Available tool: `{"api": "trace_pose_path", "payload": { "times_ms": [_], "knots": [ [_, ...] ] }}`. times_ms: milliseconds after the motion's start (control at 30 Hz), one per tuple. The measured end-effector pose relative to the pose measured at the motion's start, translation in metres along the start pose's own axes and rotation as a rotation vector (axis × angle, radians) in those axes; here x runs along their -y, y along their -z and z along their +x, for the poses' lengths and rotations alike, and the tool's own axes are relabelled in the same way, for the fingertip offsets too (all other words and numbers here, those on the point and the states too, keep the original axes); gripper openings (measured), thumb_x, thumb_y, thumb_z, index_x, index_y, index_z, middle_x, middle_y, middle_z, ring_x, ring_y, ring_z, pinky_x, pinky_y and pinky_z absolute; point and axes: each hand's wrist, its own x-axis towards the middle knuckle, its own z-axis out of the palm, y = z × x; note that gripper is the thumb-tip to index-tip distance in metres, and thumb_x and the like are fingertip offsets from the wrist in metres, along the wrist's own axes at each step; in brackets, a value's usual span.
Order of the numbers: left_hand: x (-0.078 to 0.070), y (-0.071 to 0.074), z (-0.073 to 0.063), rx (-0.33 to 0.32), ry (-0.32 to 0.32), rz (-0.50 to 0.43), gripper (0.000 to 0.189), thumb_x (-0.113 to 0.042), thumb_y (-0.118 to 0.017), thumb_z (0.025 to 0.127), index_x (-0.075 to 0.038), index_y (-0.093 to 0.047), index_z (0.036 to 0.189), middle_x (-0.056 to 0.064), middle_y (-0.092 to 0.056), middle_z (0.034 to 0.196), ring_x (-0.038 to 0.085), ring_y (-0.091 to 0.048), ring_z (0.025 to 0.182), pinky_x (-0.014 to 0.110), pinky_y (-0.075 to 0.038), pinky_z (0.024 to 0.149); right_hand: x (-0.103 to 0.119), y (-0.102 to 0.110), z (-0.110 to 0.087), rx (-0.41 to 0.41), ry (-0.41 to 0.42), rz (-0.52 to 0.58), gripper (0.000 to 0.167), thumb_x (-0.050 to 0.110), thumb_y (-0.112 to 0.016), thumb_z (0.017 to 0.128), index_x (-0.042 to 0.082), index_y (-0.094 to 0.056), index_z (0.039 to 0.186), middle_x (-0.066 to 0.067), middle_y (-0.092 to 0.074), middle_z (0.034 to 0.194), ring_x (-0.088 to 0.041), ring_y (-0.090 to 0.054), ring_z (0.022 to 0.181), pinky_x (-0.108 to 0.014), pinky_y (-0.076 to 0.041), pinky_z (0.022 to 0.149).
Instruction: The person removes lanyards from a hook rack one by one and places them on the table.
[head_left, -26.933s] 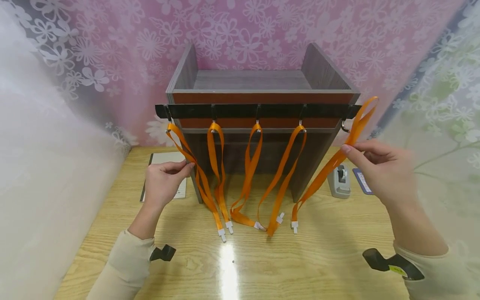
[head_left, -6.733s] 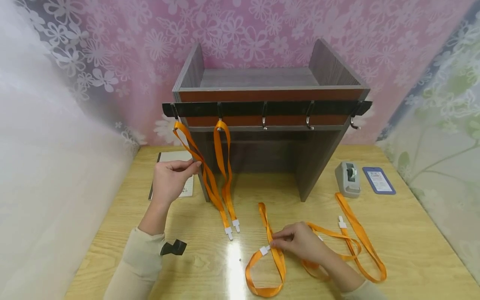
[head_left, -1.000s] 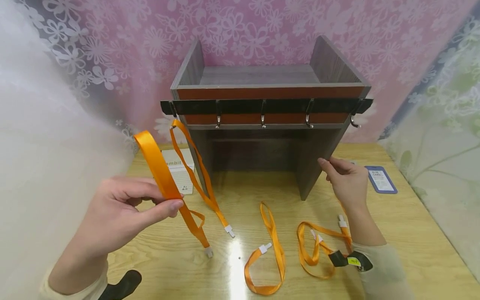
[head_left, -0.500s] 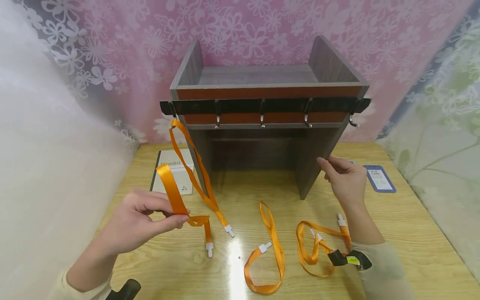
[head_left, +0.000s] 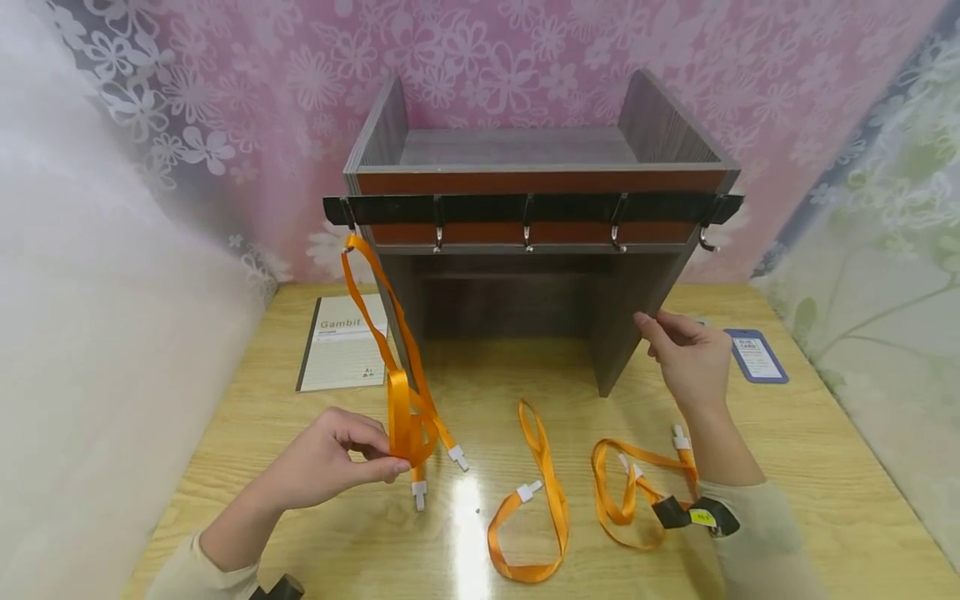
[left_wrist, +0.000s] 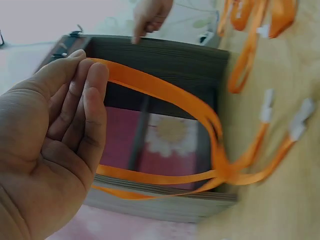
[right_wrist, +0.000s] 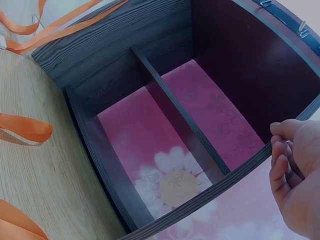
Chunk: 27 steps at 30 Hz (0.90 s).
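- Our left hand (head_left: 330, 462) pinches one orange lanyard (head_left: 400, 417) between thumb and fingers, above the left part of the desk (head_left: 825, 467); we cannot tell whether its white clip touches the wood.
- In the last second that hand has come lower and swung inward from the desk's left edge, so the held loop now overlaps the hanging lanyard (head_left: 388, 285) in the head view.
- Our right hand (head_left: 690, 358) has stayed put, gripping the front edge of the right side panel of the shelf unit (head_left: 633, 292), we judge to steady it.
- The second hook from the left on the black rack (head_left: 480, 209), full some seconds ago, is bare now; only the leftmost still carries its lanyard.
- A looped lanyard (head_left: 557, 508) lies mid-desk toward the front; a tangled lanyard (head_left: 597, 483) and a partly hidden lanyard (head_left: 686, 457) lie nearer the right edge.
- For the work, we take this as unhooking nearly done: three down, one in hand, one hanging.
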Motion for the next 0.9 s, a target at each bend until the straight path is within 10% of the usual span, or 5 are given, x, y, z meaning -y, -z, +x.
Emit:
{"api": "trace_pose_path", "payload": {
  "times_ms": [500, 900],
  "knots": [
    [0.057, -0.045, -0.016, 0.032, 0.155, -0.08, 0.019, -0.023, -0.076, 0.089, -0.004, -0.079, 0.087, 0.013, -0.074, 0.08, 0.001, -0.063, 0.065, 0.024, -0.055, 0.056, 0.003, 0.004, -0.004, 0.028, 0.002, -0.074, 0.034, 0.029, -0.08, 0.087, 0.002, -0.078, 0.107, 0.021, -0.07, 0.071, -0.004, -0.06, 0.058, -0.015, -0.052, 0.057],
    [0.082, -0.058, -0.022, 0.068, 0.159, 0.013, 0.017, -0.025, -0.078, 0.088, -0.01, -0.08, 0.081, 0.001, -0.073, 0.073, -0.007, -0.049, 0.06, 0.018, -0.049, 0.052, 0.003, 0.004, -0.002, 0.033, -0.024, -0.076, 0.033, 0.029, -0.081, 0.086, 0.002, -0.079, 0.105, 0.018, -0.068, 0.067, -0.005, -0.059, 0.057, -0.015, -0.051, 0.055]
  ]
}}
